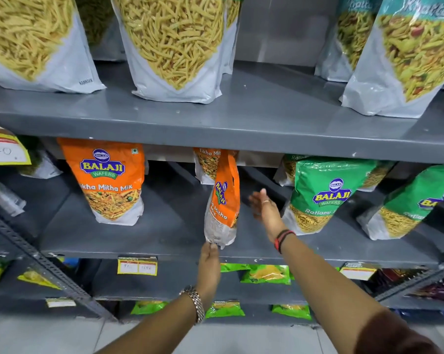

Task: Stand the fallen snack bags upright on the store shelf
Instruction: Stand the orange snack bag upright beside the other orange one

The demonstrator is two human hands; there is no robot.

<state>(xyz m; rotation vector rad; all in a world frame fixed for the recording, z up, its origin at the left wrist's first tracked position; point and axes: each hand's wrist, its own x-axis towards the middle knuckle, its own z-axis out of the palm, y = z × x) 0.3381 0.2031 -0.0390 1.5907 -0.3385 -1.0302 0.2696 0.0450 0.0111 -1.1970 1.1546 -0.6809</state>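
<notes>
The orange snack bag (222, 200) you are working on stands on the middle shelf (139, 241), close to the front edge, turned edge-on so its narrow side faces you. It is up on its base but twisted, not facing out like its neighbours. Your left hand (210, 261) reaches up from below the shelf lip, and its grip is pinched on the bag's white bottom corner. Your right hand (265, 209) is just beside the bag on its right, palm flat and fingers spread; that grip is released and I cannot tell whether it touches the foil.

To the left, well apart, a second orange bag (108, 180) stands upright with its label squared to you, so that one looks finished. Behind your bag, another orange bag (206, 163) stands near the back of the shelf. On the right, the nearer green bag (323, 195) leans a little and the far green bag (415, 208) tilts clearly to the right.

As I judge it, you are partway through: this bag needs turning to face front and letting go, and the two green ones probably need straightening next. The upper shelf's large bags appear upright.
</notes>
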